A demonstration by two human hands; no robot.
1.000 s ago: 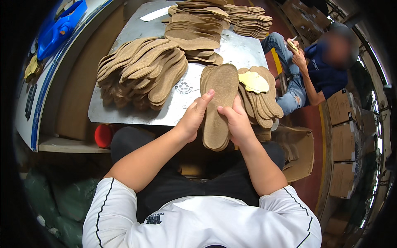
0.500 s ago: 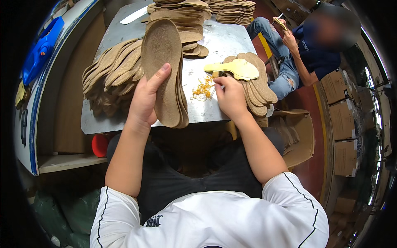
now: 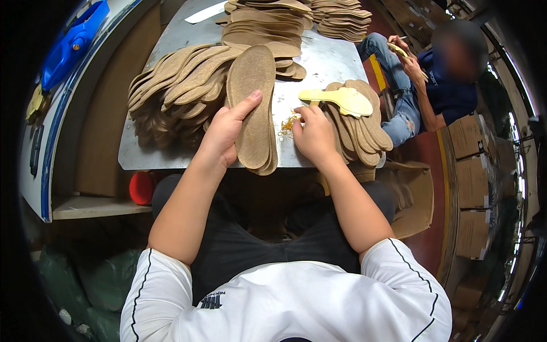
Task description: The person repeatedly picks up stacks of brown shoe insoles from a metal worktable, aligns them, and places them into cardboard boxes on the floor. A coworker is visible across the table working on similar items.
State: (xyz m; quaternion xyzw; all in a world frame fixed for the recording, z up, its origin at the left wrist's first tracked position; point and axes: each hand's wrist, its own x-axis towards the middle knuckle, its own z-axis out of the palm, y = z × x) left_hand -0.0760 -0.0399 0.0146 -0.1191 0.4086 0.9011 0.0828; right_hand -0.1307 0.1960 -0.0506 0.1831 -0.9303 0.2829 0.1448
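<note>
My left hand (image 3: 226,132) grips a small stack of brown, cork-like insoles (image 3: 250,108), thumb on the top face and fingers underneath. The stack is held tilted above the near edge of the metal table. To its right, my right hand (image 3: 316,134) reaches into a little heap of yellow-orange rubber bands (image 3: 286,125), thumb and fingertips pinched together. Whether a band is between them is hard to make out. Just beyond that hand, a pale yellow sole-shaped piece (image 3: 347,102) lies on a fanned pile of insoles (image 3: 364,134).
A big heap of insoles (image 3: 182,80) covers the table's left side, with more stacks (image 3: 268,25) at the back. A seated co-worker (image 3: 421,85) handles a yellowish piece at right. An open carton (image 3: 419,211) stands below the table's right side; a blue plastic item (image 3: 74,45) sits far left.
The view has shifted a little, so the table sits further right. My left hand has brought the insole stack lower and nearer. My right hand has moved left over the rubber bands.
</note>
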